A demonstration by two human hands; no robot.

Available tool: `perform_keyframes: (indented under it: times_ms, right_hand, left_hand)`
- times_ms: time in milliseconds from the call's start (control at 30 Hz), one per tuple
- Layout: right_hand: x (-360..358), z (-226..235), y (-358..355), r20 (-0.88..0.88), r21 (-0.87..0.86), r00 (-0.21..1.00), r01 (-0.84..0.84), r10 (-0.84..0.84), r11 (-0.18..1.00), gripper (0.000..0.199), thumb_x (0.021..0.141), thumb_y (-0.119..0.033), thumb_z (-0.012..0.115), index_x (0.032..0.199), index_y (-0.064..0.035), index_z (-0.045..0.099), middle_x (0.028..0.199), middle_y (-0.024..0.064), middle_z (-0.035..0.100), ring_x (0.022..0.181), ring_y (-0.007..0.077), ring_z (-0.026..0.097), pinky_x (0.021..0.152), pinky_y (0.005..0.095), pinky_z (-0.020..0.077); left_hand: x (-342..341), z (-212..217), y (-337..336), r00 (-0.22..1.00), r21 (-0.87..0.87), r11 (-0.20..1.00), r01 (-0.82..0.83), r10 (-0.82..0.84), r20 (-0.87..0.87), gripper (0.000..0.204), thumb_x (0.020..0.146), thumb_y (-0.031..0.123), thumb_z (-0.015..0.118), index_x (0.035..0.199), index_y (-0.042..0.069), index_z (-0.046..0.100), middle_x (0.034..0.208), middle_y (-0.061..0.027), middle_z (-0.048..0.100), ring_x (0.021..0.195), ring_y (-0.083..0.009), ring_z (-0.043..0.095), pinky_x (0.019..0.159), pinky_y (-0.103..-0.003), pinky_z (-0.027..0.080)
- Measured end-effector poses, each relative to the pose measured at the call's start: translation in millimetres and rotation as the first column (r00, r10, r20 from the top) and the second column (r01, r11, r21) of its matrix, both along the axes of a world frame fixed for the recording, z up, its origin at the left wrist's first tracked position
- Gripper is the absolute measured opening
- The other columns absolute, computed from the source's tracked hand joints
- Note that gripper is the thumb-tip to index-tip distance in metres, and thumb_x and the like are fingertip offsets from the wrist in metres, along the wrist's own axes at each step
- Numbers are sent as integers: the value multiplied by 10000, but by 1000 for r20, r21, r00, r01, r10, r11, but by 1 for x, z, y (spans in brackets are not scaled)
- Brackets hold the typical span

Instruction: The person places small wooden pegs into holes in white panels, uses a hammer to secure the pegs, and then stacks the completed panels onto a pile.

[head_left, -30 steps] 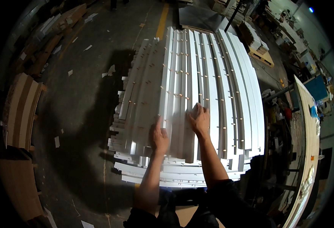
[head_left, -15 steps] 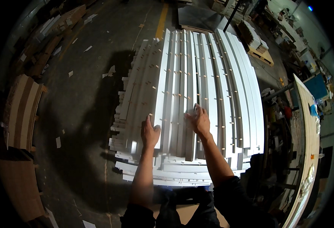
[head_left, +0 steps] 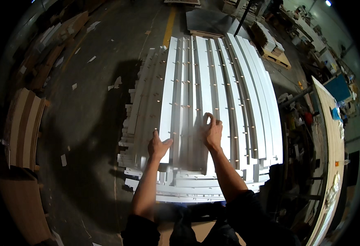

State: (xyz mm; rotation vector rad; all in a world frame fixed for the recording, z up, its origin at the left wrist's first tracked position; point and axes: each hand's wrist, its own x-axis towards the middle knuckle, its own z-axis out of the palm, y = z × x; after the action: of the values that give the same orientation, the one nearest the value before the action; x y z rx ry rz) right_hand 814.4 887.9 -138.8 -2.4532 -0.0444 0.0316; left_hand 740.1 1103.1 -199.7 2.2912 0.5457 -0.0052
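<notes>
Long white strips (head_left: 202, 74) lie side by side on a stack in front of me, with small wooden dowels (head_left: 216, 108) sticking out of them in rows. My left hand (head_left: 158, 146) rests at the near left of the stack, beside the long edge of a white strip (head_left: 166, 94). Its thumb is spread to the right and its forefinger points away from me. Farther right, my right hand (head_left: 213, 133) is over a wide white strip, thumb and forefinger curled together into a ring. Whatever lies between those fingertips is too small or hidden to tell.
Layers of white boards (head_left: 180, 186) jut out beneath the strips on the near side. A long workbench (head_left: 331, 164) stands on the right. Brown board stacks (head_left: 22, 127) line the left. Paper scraps lie on the floor (head_left: 85, 123). A dark sheet (head_left: 213, 22) lies beyond the stack.
Under my right hand, a strip that showed a narrow grey side now shows a broad white face. My right thumb and forefinger have come together. The whole view has shifted slightly.
</notes>
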Motion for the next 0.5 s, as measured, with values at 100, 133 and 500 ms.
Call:
perform_keyframes:
  times_ms: [100, 133, 500]
  right_hand:
    - [-9, -1, 3, 23, -163, 1000, 6, -3, 987, 611, 826, -174, 581, 1380, -95, 336, 1375, 238, 315, 1230, 401, 348, 1002, 512, 342]
    - [-11, -5, 0, 53, -187, 999, 5, 5, 982, 620, 827, -163, 583, 1387, -103, 326, 1387, 237, 299, 1252, 403, 327, 1018, 508, 332]
    - [-102, 37, -25, 265, 195, 963, -90, 36, 977, 554, 785, -69, 646, 1300, -72, 441, 1361, 204, 378, 1244, 379, 379, 1039, 443, 334]
  left_hand:
    - [-6, -5, 5, 993, -23, 1000, -7, 10, 116, 872, 676, 424, 739, 1309, -59, 385, 1205, -254, 548, 1098, -389, 540, 931, -409, 435]
    - [-10, -2, 2, 993, -40, 999, -5, 10, 114, 862, 668, 419, 746, 1294, -62, 401, 1197, -254, 551, 1096, -389, 540, 931, -408, 434]
    - [-38, 89, -68, 987, -323, 945, 61, -7, 163, 718, 668, 367, 777, 1166, -72, 503, 1008, -246, 631, 917, -362, 632, 771, -387, 506]
